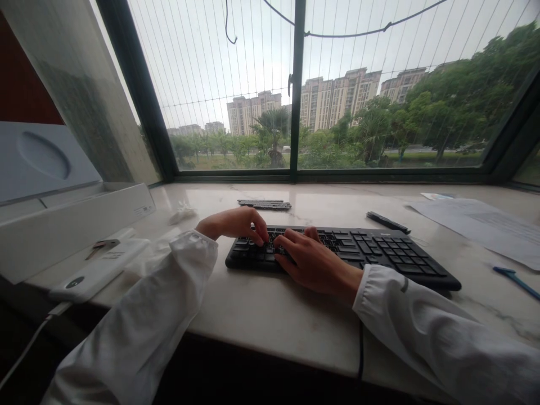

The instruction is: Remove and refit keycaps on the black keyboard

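A black keyboard (379, 253) lies at a slant on the pale marble-patterned sill. Above its left end, my left hand (242, 224) bends down at the wrist, fingertips drawn together at the keys; whatever they pinch is too small to make out. My right hand (310, 260) rests over the middle of the keyboard, fingers stretched out apart onto the keys, near the left fingertips. Lighter outlines between the hands look like key places without caps. Behind the keyboard, small dark grey pieces (264, 205) are lined up in a row. White sleeves cover both forearms.
At left are a white box (84, 216), a white device (99, 270) with a cable, and crumpled clear plastic (183, 212). A narrow black piece (388, 222) lies behind the keyboard. Papers (485, 225) and a blue pen (517, 280) lie right. Windows (295, 90) stand behind.
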The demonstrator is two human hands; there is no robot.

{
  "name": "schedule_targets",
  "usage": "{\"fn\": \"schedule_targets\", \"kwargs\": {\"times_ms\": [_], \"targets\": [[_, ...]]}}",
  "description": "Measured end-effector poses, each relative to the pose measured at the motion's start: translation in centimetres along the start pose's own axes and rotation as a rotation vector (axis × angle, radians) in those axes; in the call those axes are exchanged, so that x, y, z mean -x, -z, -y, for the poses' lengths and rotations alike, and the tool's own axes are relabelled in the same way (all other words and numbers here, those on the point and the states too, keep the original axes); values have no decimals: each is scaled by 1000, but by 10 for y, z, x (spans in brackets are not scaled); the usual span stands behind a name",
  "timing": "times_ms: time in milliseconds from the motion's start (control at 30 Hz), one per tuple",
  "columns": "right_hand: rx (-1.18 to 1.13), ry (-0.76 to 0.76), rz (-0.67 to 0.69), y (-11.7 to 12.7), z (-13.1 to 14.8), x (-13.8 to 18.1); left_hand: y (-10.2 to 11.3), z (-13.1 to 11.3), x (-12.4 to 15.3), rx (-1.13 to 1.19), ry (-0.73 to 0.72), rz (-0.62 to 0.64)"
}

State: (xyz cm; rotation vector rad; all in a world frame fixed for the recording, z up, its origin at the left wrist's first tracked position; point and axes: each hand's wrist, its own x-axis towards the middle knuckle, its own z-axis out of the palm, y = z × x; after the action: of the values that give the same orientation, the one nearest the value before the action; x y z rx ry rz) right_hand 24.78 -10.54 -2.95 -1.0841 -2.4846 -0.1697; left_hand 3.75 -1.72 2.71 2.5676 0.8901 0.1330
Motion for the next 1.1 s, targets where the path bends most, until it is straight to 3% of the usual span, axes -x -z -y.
{"fn": "schedule_targets", "kwargs": {"times_ms": [500,1100], "targets": [[3,0,-8,1,1,1,4,4,4,39,15,57],[-8,1,-3,2,1,1,4,2,4,-8,-37,25]]}}
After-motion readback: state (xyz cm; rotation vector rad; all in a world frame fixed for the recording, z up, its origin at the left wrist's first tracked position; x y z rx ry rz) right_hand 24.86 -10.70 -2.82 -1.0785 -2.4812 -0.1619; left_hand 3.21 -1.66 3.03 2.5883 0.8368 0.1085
